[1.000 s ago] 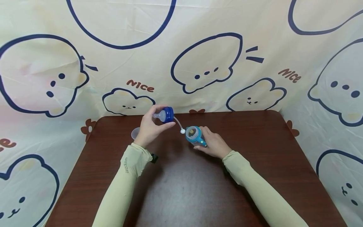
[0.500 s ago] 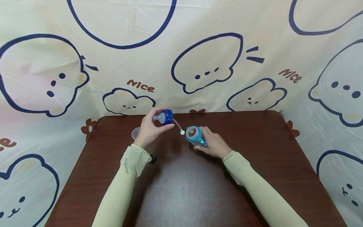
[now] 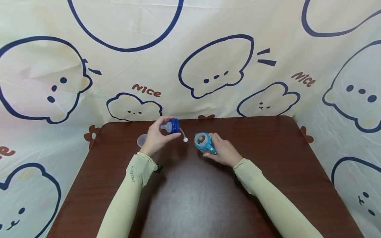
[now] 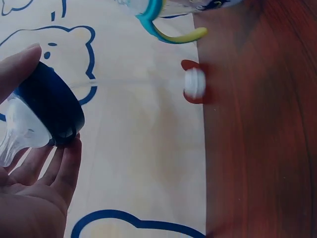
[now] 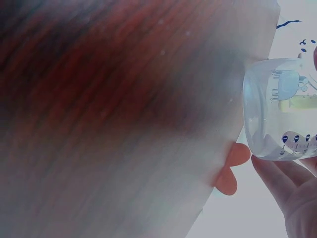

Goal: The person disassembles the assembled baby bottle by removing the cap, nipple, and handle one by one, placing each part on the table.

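My left hand [image 3: 155, 138] pinches a dark blue bottle collar [image 3: 175, 126] between thumb and fingers; a clear nipple [image 3: 165, 127] points left from it. Out of the collar's other side a thin straw runs to a white weighted end [image 3: 186, 139], which hangs apart from the bottle. A clear baby bottle [image 3: 203, 142] with a turquoise handle ring is gripped in my right hand [image 3: 224, 150], its uncovered mouth tilted up toward the head camera. In the right wrist view the printed bottle [image 5: 277, 109] shows measuring marks, and fingers curl under it.
A clear, cup-like cover [image 3: 142, 140] stands on the brown table [image 3: 190, 198], partly behind the left hand. Beyond the table's back edge hangs a cream cloth [image 3: 166, 72] with cartoon outlines.
My left hand has lowered slightly with the collar, and the straw's white end has drawn left, away from the bottle mouth. The right hand and bottle stay nearly still.
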The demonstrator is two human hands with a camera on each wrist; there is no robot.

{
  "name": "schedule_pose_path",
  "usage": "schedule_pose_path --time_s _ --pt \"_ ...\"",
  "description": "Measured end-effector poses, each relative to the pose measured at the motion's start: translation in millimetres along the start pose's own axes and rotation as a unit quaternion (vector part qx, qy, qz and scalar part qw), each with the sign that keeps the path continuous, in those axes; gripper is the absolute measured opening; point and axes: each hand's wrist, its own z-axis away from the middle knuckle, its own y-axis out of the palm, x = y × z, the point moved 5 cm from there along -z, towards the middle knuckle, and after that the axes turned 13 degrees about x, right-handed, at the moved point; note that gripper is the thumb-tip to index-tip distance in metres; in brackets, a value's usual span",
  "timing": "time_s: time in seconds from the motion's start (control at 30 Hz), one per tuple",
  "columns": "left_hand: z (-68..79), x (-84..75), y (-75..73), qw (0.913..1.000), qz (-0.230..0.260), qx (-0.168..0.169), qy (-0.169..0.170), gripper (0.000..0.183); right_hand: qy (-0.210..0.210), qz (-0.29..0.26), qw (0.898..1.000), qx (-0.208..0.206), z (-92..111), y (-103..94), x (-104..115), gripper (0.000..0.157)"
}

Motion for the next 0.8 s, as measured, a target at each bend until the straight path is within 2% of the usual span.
schedule_pose_path --time_s 0.13,0.53,0.8 --pt "-0.4 6.1 0.6 1.0000 0.006 0.001 -0.002 0.069 0.000 -0.002 1.000 -0.002 -0.5 0.0 -0.1 0.086" --pt "-0.7 24.5 2.0 0.9988 0.024 0.012 -0.041 0.070 -0.001 0.004 1.000 0.000 -0.5 0.3 0.6 0.086" --pt "-0.5 31.0 3.9 0.9987 0.018 0.013 -0.046 0.069 0.004 0.003 1.000 0.003 0.8 -1.3 1.5 0.086"
